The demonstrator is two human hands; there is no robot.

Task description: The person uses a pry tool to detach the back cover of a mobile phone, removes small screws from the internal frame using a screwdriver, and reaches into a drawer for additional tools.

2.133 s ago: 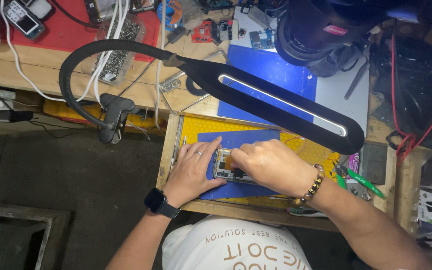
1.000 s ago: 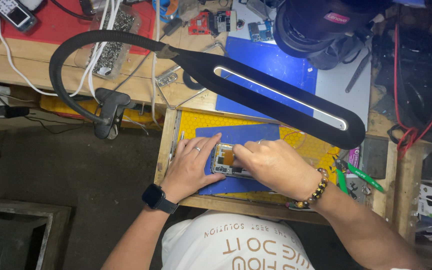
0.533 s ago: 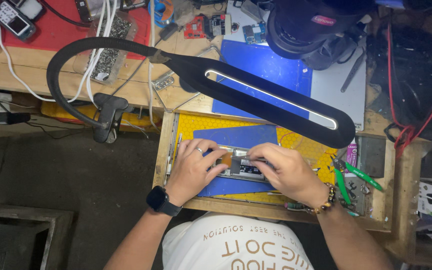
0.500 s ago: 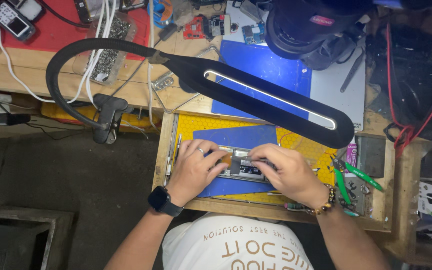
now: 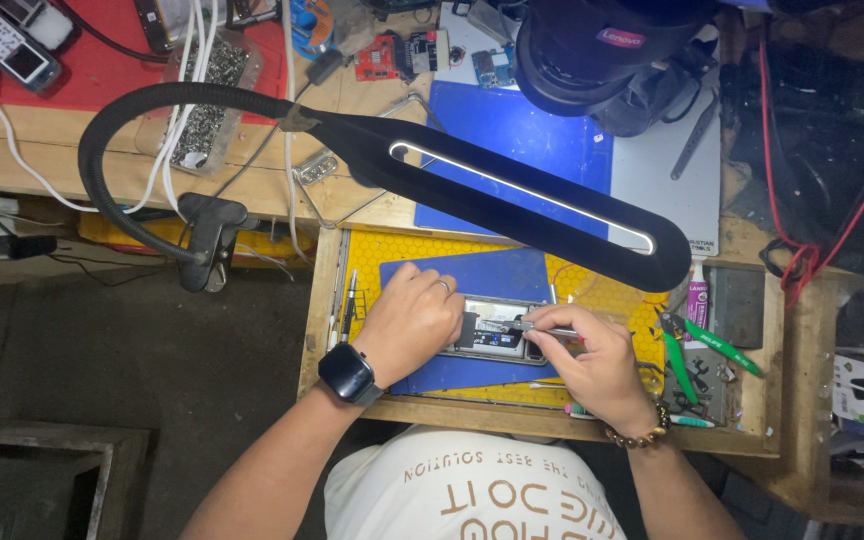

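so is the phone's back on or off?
Off: the phone lies opened on the blue mat, insides showing. Left hand steadies it; right hand works a thin tool inside.

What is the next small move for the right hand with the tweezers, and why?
Probably lower the tweezers a little into the opened phone. The right hand holds their tip over its inner parts, and the left hand already steadies the phone on the blue mat.
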